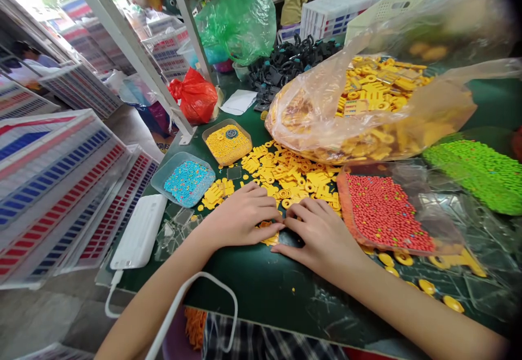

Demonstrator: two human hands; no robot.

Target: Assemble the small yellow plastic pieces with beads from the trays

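Note:
My left hand (249, 217) rests on the table with its fingers curled over a flat yellow plastic piece (269, 235), which is partly hidden. Close beside it, my right hand (320, 235) is bent inward, its thumb at the piece's right edge; what its curled fingers hold is hidden. The fingertips of both hands nearly meet. Just beyond them spreads a loose pile of yellow plastic parts (281, 169), some of them ring-shaped. Right of my right hand lies a clear bag of small red beads (383, 213).
At the left are a tub of blue beads (185, 180), a tub of yellow beads (228, 141), a white power bank (138, 232) with a cable, and clear plastic pieces (177, 235). Farther back sit a big bag of yellow parts (367, 126) and black parts (285, 63). Green beads (477, 172) lie right.

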